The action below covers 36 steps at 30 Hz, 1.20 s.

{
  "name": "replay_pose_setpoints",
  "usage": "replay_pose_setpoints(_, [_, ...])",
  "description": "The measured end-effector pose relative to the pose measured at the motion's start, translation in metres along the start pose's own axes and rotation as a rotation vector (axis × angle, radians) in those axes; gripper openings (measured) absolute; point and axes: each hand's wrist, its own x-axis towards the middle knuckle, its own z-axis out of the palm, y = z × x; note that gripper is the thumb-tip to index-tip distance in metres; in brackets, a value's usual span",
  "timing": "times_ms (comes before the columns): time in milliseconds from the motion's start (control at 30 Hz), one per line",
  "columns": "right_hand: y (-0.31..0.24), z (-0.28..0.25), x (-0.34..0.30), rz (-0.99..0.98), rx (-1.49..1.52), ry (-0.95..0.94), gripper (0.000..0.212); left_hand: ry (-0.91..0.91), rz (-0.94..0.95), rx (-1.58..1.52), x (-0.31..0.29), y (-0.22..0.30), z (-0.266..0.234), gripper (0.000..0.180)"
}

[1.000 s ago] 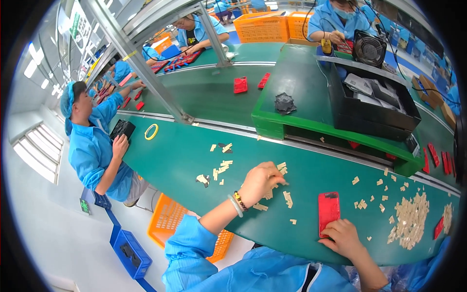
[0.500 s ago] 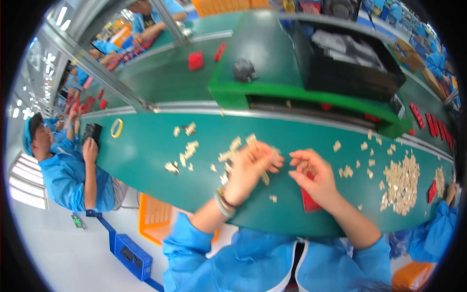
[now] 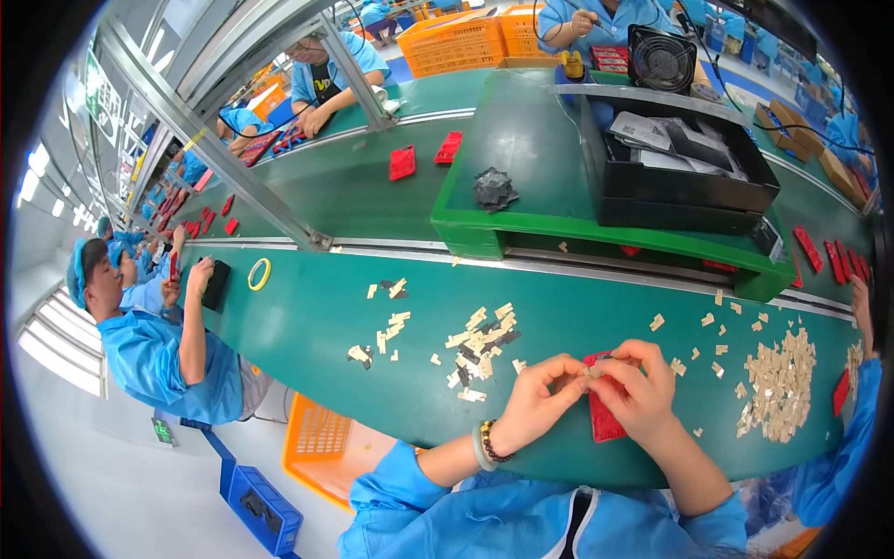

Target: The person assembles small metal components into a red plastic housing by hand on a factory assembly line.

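Note:
Over the near edge of the green table, my left hand (image 3: 538, 399) and my right hand (image 3: 641, 389) meet fingertip to fingertip. Both pinch one small beige piece (image 3: 593, 371), mostly covered by the fingers. Directly beneath them a flat red plastic part (image 3: 605, 425) lies on the table, partly hidden by my right hand. A loose heap of beige and dark small pieces (image 3: 480, 345) spreads beyond my left hand. Farther right sits a large pile of beige pieces (image 3: 780, 387), with scattered single ones between it and my right hand.
A green raised stand (image 3: 466, 233) carries a black box (image 3: 689, 200) of packets. Behind it runs a belt with red parts (image 3: 402, 163). A yellow tape ring (image 3: 259, 274) lies at left near a co-worker (image 3: 154, 345). An orange crate (image 3: 317, 438) stands below the table edge.
My hands, apart before, have come together over the red part. The left one moved right, away from the beige and dark heap, and the view has tilted upward.

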Motion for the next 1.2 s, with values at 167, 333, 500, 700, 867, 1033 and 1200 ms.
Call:
replay_pose_setpoints(167, [-0.009,-0.008,-0.007,-0.024,0.028,-0.049,0.021,0.004,0.323,0.123,-0.004,0.002,0.002,0.010])
replay_pose_setpoints(333, [-0.013,-0.026,-0.025,0.376,0.315,-0.163,0.012,-0.028,0.839,0.627,-0.005,0.013,0.005,0.017])
replay_pose_setpoints(500, [0.036,-0.069,-0.060,0.554,-0.188,-0.070,0.013,-0.278,0.977,0.593,-0.001,0.018,0.013,0.019])
replay_pose_setpoints(700, [-0.011,-0.062,-0.015,0.390,0.219,-0.264,0.025,-0.035,1.072,0.867,0.013,0.004,0.011,0.021])
replay_pose_setpoints(867, [-0.003,-0.052,-0.016,0.196,0.146,-0.420,0.021,0.009,1.155,0.958,0.012,-0.003,0.018,0.021])
replay_pose_setpoints(1033, [-0.011,-0.045,-0.017,0.111,0.073,-0.405,0.021,0.065,1.217,1.009,0.002,-0.003,0.015,0.018])
replay_pose_setpoints(1200, [0.014,-0.068,-0.057,0.315,-0.237,-0.343,0.019,0.087,0.773,0.991,0.005,0.004,0.011,0.019])
